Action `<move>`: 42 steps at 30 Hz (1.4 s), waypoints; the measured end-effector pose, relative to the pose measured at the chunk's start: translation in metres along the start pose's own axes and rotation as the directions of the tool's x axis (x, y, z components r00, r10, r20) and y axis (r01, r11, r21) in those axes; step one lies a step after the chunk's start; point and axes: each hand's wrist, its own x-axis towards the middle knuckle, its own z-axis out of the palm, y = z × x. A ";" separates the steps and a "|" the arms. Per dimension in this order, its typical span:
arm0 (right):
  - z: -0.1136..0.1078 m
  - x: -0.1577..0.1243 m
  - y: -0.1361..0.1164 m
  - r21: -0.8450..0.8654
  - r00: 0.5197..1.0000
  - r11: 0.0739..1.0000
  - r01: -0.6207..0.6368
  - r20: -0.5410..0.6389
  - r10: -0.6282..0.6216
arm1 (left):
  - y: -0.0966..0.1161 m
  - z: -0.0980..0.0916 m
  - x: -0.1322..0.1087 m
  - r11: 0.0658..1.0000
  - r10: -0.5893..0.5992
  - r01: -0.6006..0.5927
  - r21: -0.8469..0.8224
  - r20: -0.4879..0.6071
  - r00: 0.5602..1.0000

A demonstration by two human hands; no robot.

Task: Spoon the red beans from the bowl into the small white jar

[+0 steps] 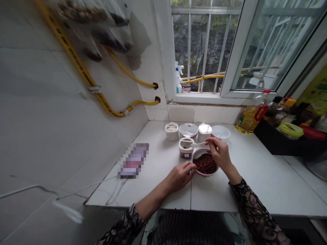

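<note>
My right hand (219, 153) is closed on the handle of a small white spoon (199, 144). The spoon's bowl end is at the opening of a small jar (186, 153) with a white top and dark contents. Just in front of that jar stands a bowl (206, 175) of dark red, flaky bits, which look like crushed dried chilli (204, 164). With its fingers at the bowl's left rim, my left hand (181, 175) grips the bowl. Whether the spoon carries anything is too small to tell.
Behind the jar stand a white-lidded jar (172, 132), a clear-lidded bowl (188, 130), another white jar (204, 132) and a white bowl (221, 132). A phone (134, 161) with a cable lies left. An oil bottle (252, 115) and black condiment box (270, 136) stand right.
</note>
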 end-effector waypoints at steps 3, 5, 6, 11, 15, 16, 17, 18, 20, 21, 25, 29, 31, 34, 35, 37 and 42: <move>-0.010 0.001 0.010 -0.007 0.994 0.995 -0.095 0.049 0.095 | 0.000 0.000 0.000 1.000 -0.017 0.017 -0.012 0.016 1.000; -0.013 0.001 0.015 -0.069 0.985 0.993 -0.097 0.133 0.106 | 0.000 0.000 0.000 1.000 -0.021 0.022 -0.017 0.020 1.000; -0.013 0.000 0.016 -0.106 0.979 0.991 -0.085 0.176 0.103 | 0.000 0.000 0.000 1.000 -0.023 0.023 -0.019 0.024 0.999; -0.007 -0.001 0.012 -0.124 0.946 0.988 -0.093 0.299 0.127 | 0.000 0.001 0.000 1.000 -0.026 0.026 -0.015 0.025 0.999; -0.008 0.000 0.015 -0.021 0.938 0.974 -0.227 0.263 0.225 | 0.000 0.000 0.000 1.000 -0.014 0.014 -0.014 0.017 1.000; -0.009 0.001 0.017 0.001 0.936 0.966 -0.258 0.247 0.250 | 0.001 0.000 0.000 1.000 -0.012 0.012 -0.015 0.017 1.000; -0.010 0.002 0.018 0.018 0.934 0.959 -0.283 0.233 0.272 | 0.001 -0.001 0.000 1.000 -0.012 0.012 -0.017 0.018 1.000; -0.011 0.002 0.019 0.030 0.932 0.953 -0.301 0.220 0.287 | 0.001 -0.001 0.001 1.000 -0.011 0.011 -0.019 0.018 1.000; -0.012 0.003 0.020 0.041 0.933 0.950 -0.309 0.205 0.295 | 0.001 -0.001 0.001 1.000 -0.008 0.008 -0.021 0.017 1.000; -0.013 0.003 0.019 0.037 0.937 0.954 -0.298 0.203 0.285 | 0.001 -0.001 0.000 1.000 -0.007 0.008 -0.020 0.016 1.000; -0.012 0.001 0.017 -0.043 0.954 0.980 -0.194 0.223 0.199 | 0.000 0.000 0.000 1.000 -0.014 0.015 -0.025 0.019 1.000; -0.011 -0.001 0.017 -0.082 0.959 0.988 -0.132 0.241 0.148 | 0.000 0.000 0.000 1.000 -0.006 0.006 -0.028 0.006 1.000; -0.011 -0.001 0.019 -0.096 0.963 0.988 -0.117 0.234 0.137 | 0.001 0.000 0.000 1.000 -0.006 0.006 -0.028 0.004 1.000; -0.012 -0.001 0.020 -0.108 0.964 0.988 -0.109 0.230 0.131 | 0.002 -0.002 0.001 0.999 -0.010 0.010 -0.031 0.011 1.000; -0.012 -0.001 0.020 -0.106 0.964 0.988 -0.114 0.229 0.136 | 0.002 -0.002 0.001 1.000 -0.007 0.007 -0.030 0.008 1.000; -0.012 -0.001 0.020 -0.090 0.963 0.986 -0.138 0.222 0.154 | 0.002 -0.002 0.001 1.000 0.003 -0.003 -0.026 0.000 1.000; -0.009 0.000 0.022 0.004 0.939 0.964 -0.264 0.229 0.256 | 0.002 -0.001 0.001 1.000 0.001 -0.001 -0.020 0.004 1.000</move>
